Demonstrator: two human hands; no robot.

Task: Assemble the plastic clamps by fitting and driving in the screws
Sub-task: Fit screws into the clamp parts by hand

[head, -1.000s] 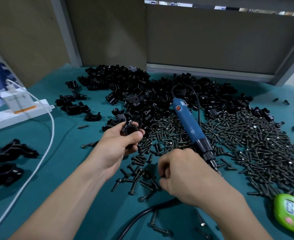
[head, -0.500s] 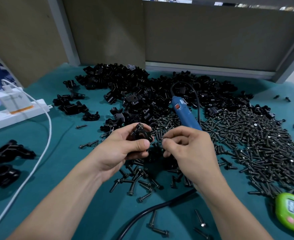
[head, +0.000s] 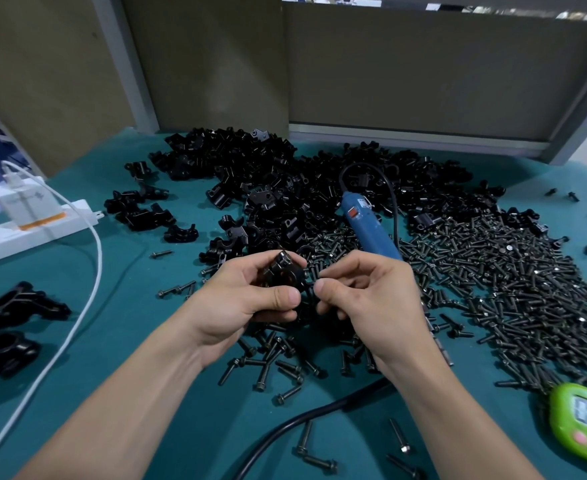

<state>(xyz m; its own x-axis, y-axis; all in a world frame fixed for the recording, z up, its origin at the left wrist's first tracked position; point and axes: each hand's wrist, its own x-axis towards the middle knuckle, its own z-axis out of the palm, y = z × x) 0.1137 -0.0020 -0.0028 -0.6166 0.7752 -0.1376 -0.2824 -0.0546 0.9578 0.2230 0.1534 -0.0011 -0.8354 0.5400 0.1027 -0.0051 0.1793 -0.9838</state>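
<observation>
My left hand (head: 250, 299) grips a black plastic clamp (head: 283, 270) above the table's middle. My right hand (head: 364, 296) pinches a black screw (head: 311, 275) between thumb and forefinger, its tip right at the clamp's side. Whether the screw is inside a hole is hidden by my fingers. A blue electric screwdriver (head: 368, 226) lies on the table just behind my right hand, its tip hidden by that hand. A heap of loose clamp parts (head: 285, 188) lies further back, and a wide heap of black screws (head: 510, 282) spreads to the right.
The table has a teal cloth (head: 119, 306). Assembled clamps (head: 8, 323) lie at the left edge. A white power strip (head: 36, 220) with a white cable (head: 88, 271) sits far left. A green timer (head: 586, 424) lies at the lower right. The screwdriver's black cord (head: 302, 420) runs across the front.
My right hand has left the loose screws, risen with a screw and come up against the clamp. My left hand has brought the clamp slightly toward me and turned it.
</observation>
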